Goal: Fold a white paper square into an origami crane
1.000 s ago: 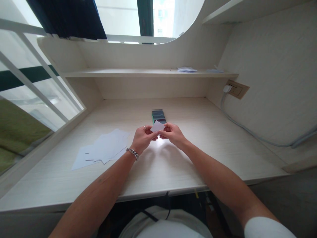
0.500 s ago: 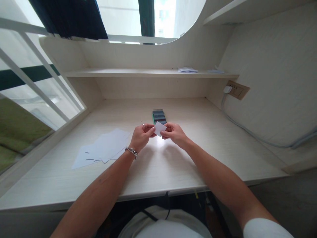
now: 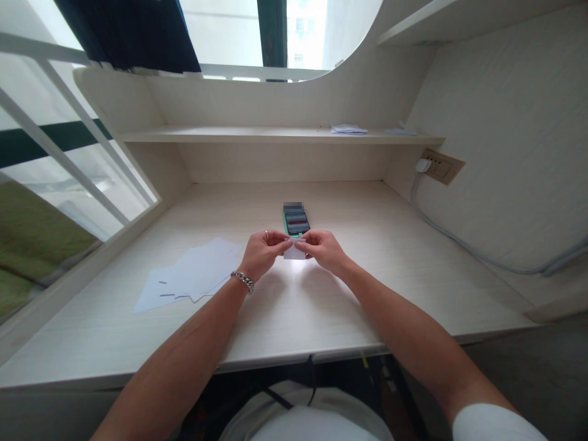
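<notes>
A small white square of paper [image 3: 294,251] is held up in front of me between both hands, one straight edge toward the top. My left hand [image 3: 266,248], with a ring and a chain bracelet at the wrist, pinches its upper left side. The upper right side is pinched by the thumb and fingers of my right hand [image 3: 321,248]. Just beyond the fingertips a smartphone [image 3: 296,222] with a green edge lies on the desk, its near end partly hidden by the hands. Whether the paper is folded I cannot tell.
White paper sheets [image 3: 197,269] lie spread on the desk [image 3: 367,294] to the left. Folded papers [image 3: 348,129] rest on the shelf [image 3: 239,135] at the back. A grey cable [image 3: 459,245] runs from the wall socket [image 3: 443,166] along the right side.
The paper square has turned from a diamond-like tilt to lying straight, and sits slightly lower. Both hands have shifted their pinch to its upper edge, showing more of the phone.
</notes>
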Tool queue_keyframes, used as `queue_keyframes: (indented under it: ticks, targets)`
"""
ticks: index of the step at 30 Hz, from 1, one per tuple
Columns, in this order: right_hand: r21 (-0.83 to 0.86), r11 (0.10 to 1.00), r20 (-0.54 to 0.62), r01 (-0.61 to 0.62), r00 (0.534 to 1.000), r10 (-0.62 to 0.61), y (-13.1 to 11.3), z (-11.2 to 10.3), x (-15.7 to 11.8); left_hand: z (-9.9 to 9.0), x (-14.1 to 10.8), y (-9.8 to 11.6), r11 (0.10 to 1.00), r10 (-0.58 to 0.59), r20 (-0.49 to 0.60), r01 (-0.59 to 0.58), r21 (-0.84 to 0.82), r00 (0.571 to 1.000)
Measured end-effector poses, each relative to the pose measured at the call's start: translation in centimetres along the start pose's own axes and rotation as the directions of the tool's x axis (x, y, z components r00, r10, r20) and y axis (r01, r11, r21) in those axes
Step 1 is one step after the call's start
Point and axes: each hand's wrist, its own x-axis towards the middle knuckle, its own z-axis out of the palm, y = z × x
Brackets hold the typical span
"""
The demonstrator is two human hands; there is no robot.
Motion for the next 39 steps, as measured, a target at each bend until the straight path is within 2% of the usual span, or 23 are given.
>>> queue_keyframes:
  ticks: [5, 11, 20, 22, 24, 26, 28, 31, 36, 39]
  targets:
    - [-0.127, 0.98, -0.093, 0.156, 0.981, -0.168, -0.1, 0.1, -0.4, -0.2, -0.2, 0.1, 0.996, 0.076, -0.024, -0.074, 0.054, 0.997]
    - [-0.28, 0.874, -0.081, 0.397, 0.898, -0.433, -0.8, 0.0, -1.0, -0.2, -0.5, 0.1, 0.965, 0.245, -0.039, -0.24, 0.103, 0.969]
    - [-0.387, 0.776, -0.036, 0.499, 0.832, -0.553, -0.7, -0.1, -0.8, -0.3, -0.4, 0.1, 0.941, 0.319, -0.071, -0.306, 0.147, 0.945]
    - [-0.406, 0.77, -0.041, 0.492, 0.832, -0.553, -0.8, -0.1, -0.8, -0.4, -0.2, 0.1, 0.948, 0.303, -0.106, -0.288, 0.139, 0.947]
    - [-0.432, 0.762, -0.052, 0.483, 0.83, -0.556, -0.8, -0.2, -0.8, -0.5, 0.0, 0.2, 0.971, 0.227, -0.118, -0.215, 0.11, 0.967]
    - [-0.465, 0.742, -0.064, 0.483, 0.817, -0.572, -0.8, -0.2, -0.8, -0.5, 0.0, 0.4, 0.991, 0.113, -0.064, -0.108, 0.077, 0.991]
    - [-0.501, 0.715, -0.078, 0.488, 0.798, -0.598, -0.8, -0.3, -0.8, -0.3, -0.3, 0.8, 0.999, 0.031, 0.031, -0.033, 0.042, 0.999]
    - [-0.539, 0.677, -0.078, 0.501, 0.771, -0.632, -0.7, -0.4, -0.8, 0.2, -0.8, 1.4, 0.999, 0.002, 0.081, 0.001, -0.033, 0.997]
    - [-0.563, 0.641, -0.04, 0.522, 0.757, -0.652, -0.4, -0.4, -0.6, 0.6, -0.8, 1.5, 0.999, -0.011, 0.034, 0.012, -0.036, 0.999]
    - [-0.565, 0.64, -0.018, 0.52, 0.768, -0.64, -0.4, -0.3, -0.8, 0.5, -0.6, 1.1, 1.0, -0.005, -0.012, 0.005, -0.023, 1.0]
